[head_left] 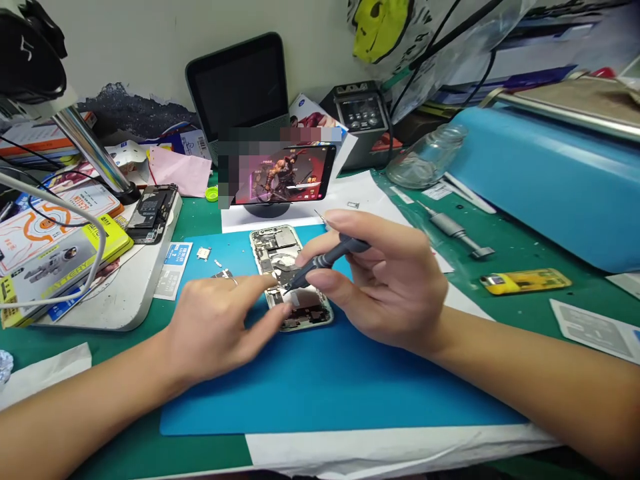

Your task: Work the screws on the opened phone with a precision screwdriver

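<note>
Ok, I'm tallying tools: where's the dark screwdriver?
Central in the head view, the dark screwdriver is in the right hand, its tip over the opened phone, beside the left hand.

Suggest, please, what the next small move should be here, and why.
I would probably bring the screwdriver a little more upright: the right hand holds it aslant, its tip pointing at the opened phone between the finger and thumb of the left hand. Whether the tip touches is too small to tell.
</note>
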Demonstrator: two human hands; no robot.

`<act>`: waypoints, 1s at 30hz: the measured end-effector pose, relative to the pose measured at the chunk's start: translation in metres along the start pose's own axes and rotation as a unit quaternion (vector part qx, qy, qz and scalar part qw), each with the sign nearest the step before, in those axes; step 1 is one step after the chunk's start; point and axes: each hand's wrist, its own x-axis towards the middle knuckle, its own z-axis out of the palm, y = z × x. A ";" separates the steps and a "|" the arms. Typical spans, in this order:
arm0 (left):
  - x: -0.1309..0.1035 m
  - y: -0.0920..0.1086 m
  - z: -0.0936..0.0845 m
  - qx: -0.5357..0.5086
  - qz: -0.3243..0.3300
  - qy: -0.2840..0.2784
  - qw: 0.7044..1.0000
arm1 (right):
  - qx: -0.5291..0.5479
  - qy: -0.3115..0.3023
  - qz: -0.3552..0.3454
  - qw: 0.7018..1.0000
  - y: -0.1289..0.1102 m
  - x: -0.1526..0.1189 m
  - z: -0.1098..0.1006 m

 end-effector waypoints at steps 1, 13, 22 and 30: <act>0.001 -0.003 0.001 0.000 -0.006 0.001 1.000 | 0.003 -0.001 0.006 1.000 -0.001 0.000 0.000; 0.000 -0.006 0.006 0.001 0.023 -0.009 1.000 | 0.039 -0.011 -0.032 0.999 -0.004 0.006 0.000; -0.002 -0.008 0.010 -0.015 0.032 0.012 0.999 | 0.050 -0.014 -0.037 0.998 -0.002 0.005 0.000; -0.001 -0.008 0.011 -0.038 0.003 0.006 0.999 | 0.064 0.021 -0.007 0.998 -0.002 0.004 0.002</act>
